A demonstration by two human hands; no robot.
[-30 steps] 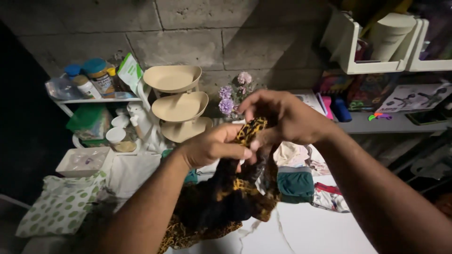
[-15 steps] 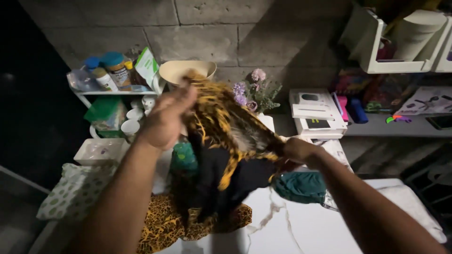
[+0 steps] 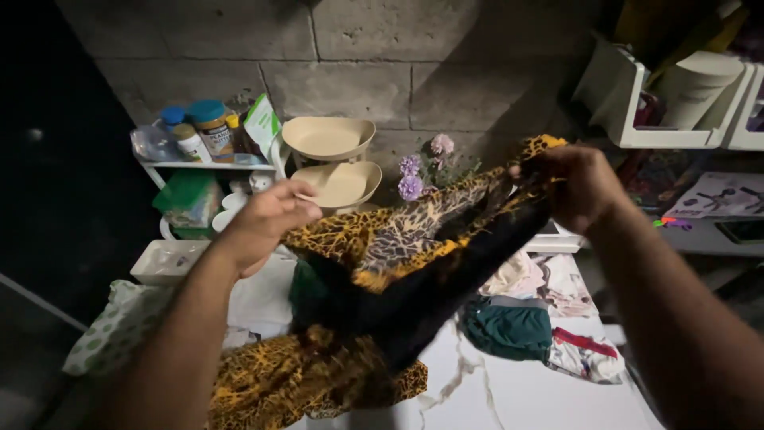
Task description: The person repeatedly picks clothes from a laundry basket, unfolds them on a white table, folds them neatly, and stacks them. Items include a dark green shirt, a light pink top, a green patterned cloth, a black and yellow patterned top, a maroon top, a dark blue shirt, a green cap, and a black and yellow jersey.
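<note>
Two hands up: I see my left hand point(image 3: 267, 219) clenched on one edge of the leopard cloth point(image 3: 398, 255), my right hand point(image 3: 581, 187) gripping the far-right edge, the cloth stretched between them above the white table point(image 3: 517, 390), near the green garment point(image 3: 509, 326).

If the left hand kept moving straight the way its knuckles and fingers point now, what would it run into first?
The left hand, gripping the yellow-and-black leopard-print cloth, points up and right toward the cream tiered bowl stand against the grey block wall. The lower bowl would likely come first, though depth is hard to judge in one view.
</note>
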